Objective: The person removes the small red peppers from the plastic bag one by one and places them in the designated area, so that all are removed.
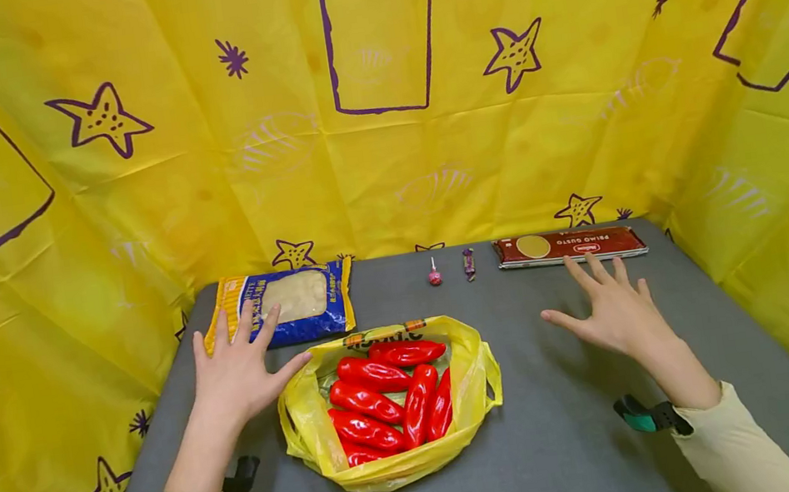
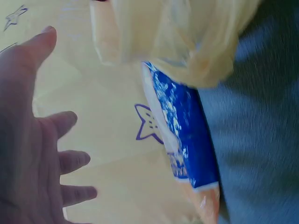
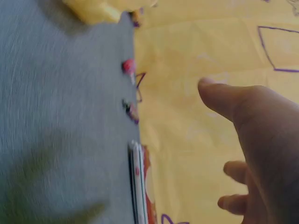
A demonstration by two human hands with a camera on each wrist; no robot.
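A yellow plastic bag [image 1: 401, 455] lies open in the middle of the grey table [image 1: 565, 432], holding several red peppers [image 1: 386, 403]. My left hand [image 1: 241, 368] hovers open with spread fingers just left of the bag, over the near edge of a blue and yellow food packet [image 1: 289, 303]; that packet [image 2: 184, 140] and the bag's edge [image 2: 187, 37] show in the left wrist view. My right hand [image 1: 611, 308] is open, fingers spread, to the right of the bag and just before a dark red flat box [image 1: 569, 247]. Neither hand holds anything.
A pink lollipop [image 1: 435, 274] and a small wrapped sweet [image 1: 468, 263] lie at the back of the table; both sweets [image 3: 128, 67] and the box's edge [image 3: 138, 186] appear in the right wrist view. Yellow star-printed cloth [image 1: 376, 114] walls the table on three sides.
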